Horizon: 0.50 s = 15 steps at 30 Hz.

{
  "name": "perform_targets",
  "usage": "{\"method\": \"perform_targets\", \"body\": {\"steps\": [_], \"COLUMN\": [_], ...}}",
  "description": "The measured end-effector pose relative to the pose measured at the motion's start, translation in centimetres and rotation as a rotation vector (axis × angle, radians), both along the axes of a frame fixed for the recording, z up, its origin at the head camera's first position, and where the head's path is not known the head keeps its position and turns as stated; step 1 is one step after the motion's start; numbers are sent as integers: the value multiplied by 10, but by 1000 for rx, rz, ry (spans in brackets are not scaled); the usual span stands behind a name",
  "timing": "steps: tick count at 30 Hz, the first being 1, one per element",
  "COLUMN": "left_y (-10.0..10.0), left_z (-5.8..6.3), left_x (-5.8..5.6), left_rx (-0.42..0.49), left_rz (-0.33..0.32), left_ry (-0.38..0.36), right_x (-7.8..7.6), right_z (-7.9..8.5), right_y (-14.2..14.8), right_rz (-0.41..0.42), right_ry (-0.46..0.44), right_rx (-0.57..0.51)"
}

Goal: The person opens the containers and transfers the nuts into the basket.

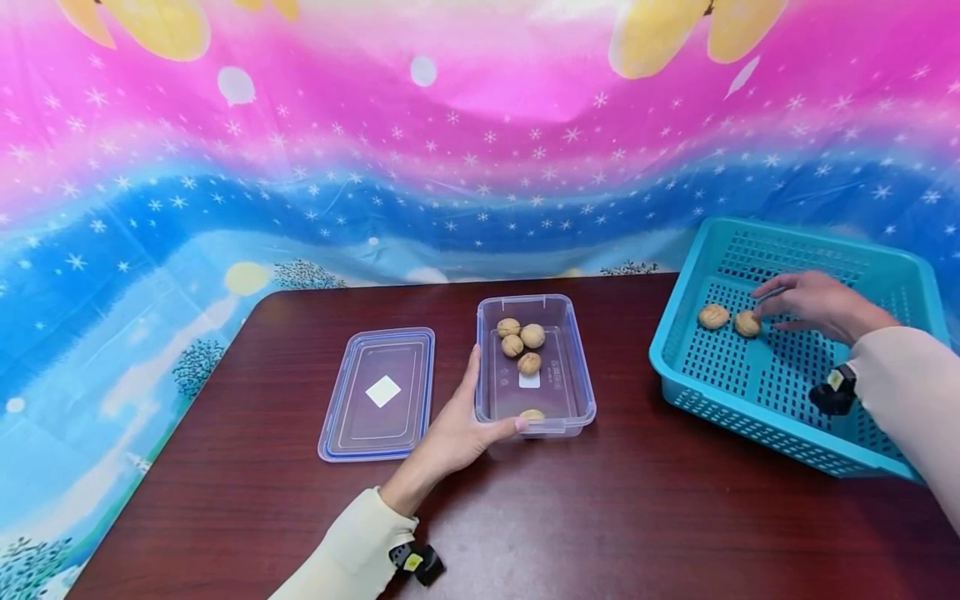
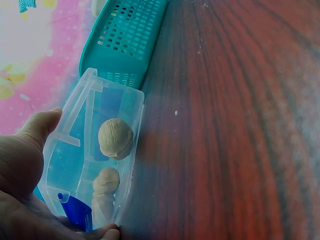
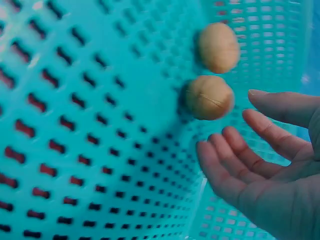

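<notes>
My left hand (image 1: 459,429) holds a clear plastic container (image 1: 587,392) at its near left corner, the thumb along the front rim and the fingers along the left side. Several walnuts (image 1: 529,363) lie in that container, one of them partly hidden behind the front wall; the left wrist view shows a walnut (image 2: 116,139) through the plastic. Inside the turquoise basket (image 1: 720,408), my right hand (image 1: 825,307) reaches in with spread, slightly bent fingers. Two walnuts sit there side by side, and the nearer walnut (image 3: 210,98) is just off the fingertips, apart from them in the right wrist view.
Left of the container, a clear lid (image 1: 378,375) with a blue seal and a white square lies flat on the dark red-brown table (image 1: 487,517). A colourful patterned cloth (image 1: 450,167) hangs behind the table. The basket's raised walls surround the right hand.
</notes>
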<state>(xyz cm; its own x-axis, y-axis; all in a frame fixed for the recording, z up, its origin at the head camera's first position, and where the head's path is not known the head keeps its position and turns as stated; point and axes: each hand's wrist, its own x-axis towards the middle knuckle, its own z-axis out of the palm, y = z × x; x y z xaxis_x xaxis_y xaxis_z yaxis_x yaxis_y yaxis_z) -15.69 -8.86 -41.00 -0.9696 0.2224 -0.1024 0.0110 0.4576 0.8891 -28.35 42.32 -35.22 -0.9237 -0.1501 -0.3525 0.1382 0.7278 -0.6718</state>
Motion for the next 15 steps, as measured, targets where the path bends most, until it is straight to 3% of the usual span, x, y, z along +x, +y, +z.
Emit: {"method": "perform_targets", "body": {"steps": [8, 15], "left_y": [-1, 0], "left_z": [0, 1], "left_x": [1, 0], "left_rx": [-9, -13], "left_rz": [6, 6], "left_ry": [6, -4], "right_x": [1, 13], "right_z": [27, 57], "right_y": [-16, -57], "right_rz": [0, 42], "right_ry": [66, 156], "right_rx": [-16, -55]}}
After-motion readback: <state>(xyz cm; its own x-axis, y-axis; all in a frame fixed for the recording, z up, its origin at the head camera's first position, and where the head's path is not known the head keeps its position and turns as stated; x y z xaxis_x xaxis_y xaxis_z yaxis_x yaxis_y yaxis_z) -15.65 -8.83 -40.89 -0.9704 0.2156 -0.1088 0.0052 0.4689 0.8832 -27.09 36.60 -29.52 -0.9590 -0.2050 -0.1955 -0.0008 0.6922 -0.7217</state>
